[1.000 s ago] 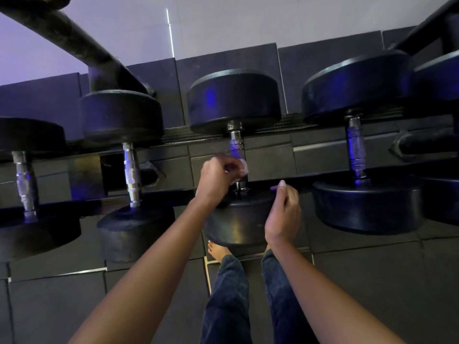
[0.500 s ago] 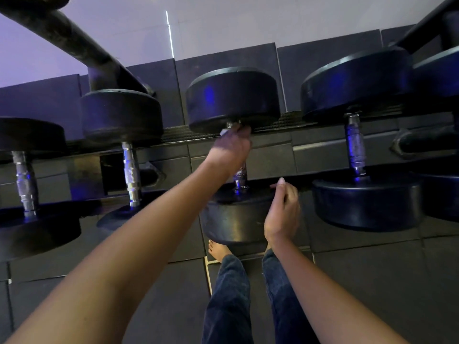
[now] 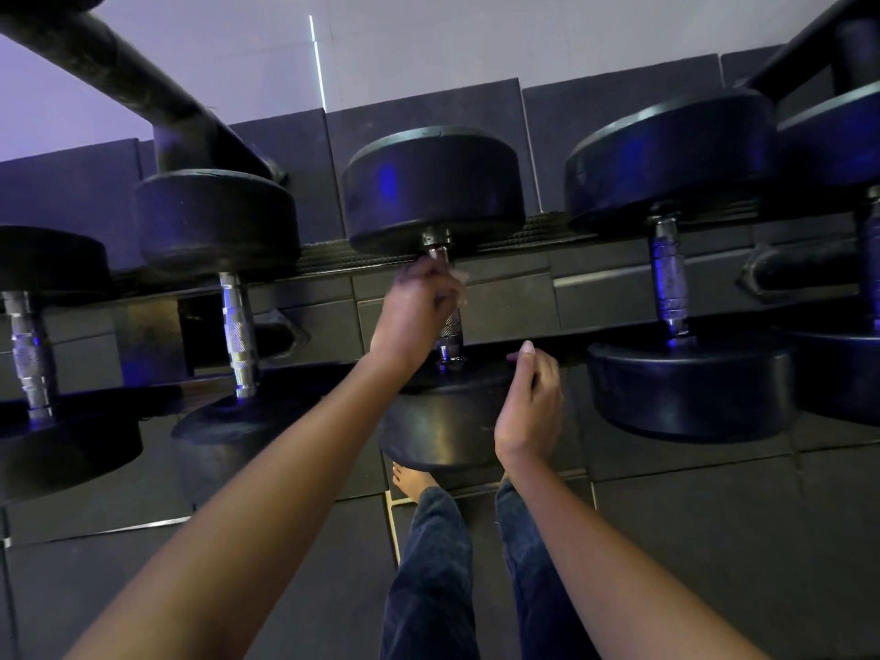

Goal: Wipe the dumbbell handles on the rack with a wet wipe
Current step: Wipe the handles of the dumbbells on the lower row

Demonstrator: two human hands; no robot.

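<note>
Dark rubber tiles cover the floor (image 3: 714, 540), and a pale wall (image 3: 428, 40) rises behind a band of dark padded panels. Across the middle of the head view runs a low rack (image 3: 595, 283), with a thick dark bar (image 3: 95, 64) slanting down from the upper left.

Five dumbbells sit on the rack, each with its shaft pointing away from the person. From left to right they are the first dumbbell (image 3: 47, 259), the second dumbbell (image 3: 214, 216), the middle dumbbell (image 3: 433, 188), the fourth dumbbell (image 3: 666, 154) and the fifth dumbbell (image 3: 838, 135), which is cut off by the right edge.

The left hand (image 3: 416, 307) is wrapped round the upper part of the middle dumbbell's handle (image 3: 450, 328). Its fingers (image 3: 443, 290) are curled tight, with the wet wipe (image 3: 459, 278) pressed between them and the metal. Only a small white corner of the wipe shows, just beyond the fingertips near the far weight. The ridged lower stretch of the handle is bare below the hand.

The right hand (image 3: 528, 412) is by the right edge of the middle dumbbell's near weight (image 3: 438, 431). Its fingers are loosely curled with nothing in them and one fingertip points up. Whether it touches the weight cannot be told.

Two legs in blue jeans (image 3: 428, 588) and one bare foot (image 3: 412, 478) show below, on the floor under the rack.
</note>
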